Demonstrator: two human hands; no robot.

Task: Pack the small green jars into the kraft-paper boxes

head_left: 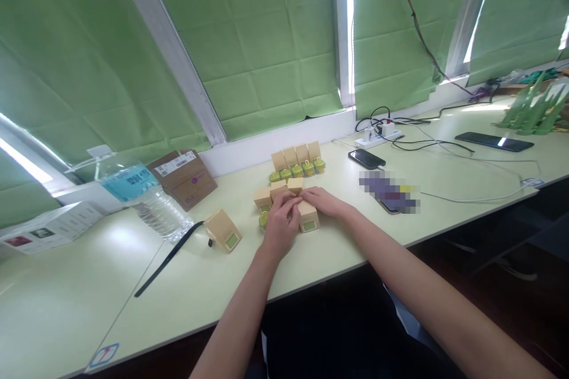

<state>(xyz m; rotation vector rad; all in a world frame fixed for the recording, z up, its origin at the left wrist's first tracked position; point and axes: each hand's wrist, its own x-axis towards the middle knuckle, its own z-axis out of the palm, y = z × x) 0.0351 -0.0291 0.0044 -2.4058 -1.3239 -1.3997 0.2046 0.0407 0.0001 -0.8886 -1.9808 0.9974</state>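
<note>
Clock: centred on the front box, 12 is toward the wall.
Front box: small tan box (310, 222) on the pale table (338, 246), under the hands; window side faces 6.
Left hand: (283, 220) on its 9 side, fingers bent and partly closed over the top edge; can't tell whether it grips or only touches.
Right hand: (320, 200) at 1, palm down, fingers fairly straight, reaching over the top to meet the left fingertips; its hold can't be made out either.
Other tan boxes: three (295, 185) close behind, 10 to 12.
Green pieces: row with pale loops (297, 171) at 12, upright tan pieces (290, 156) right behind; one loose green piece (263, 219) just beside left hand at 9.
Lone box: windowed tan box (225, 232) between 8 and 9, near black strap (169, 257).
Farther left: water bottle (151, 207) at 9, tilted; brown carton (189, 186) between 9 and 10.
Right side: black phone (367, 159) and power strip (377, 138) between 1 and 2; pixelated item (386, 189) and far phone (494, 141) at 2.
</note>
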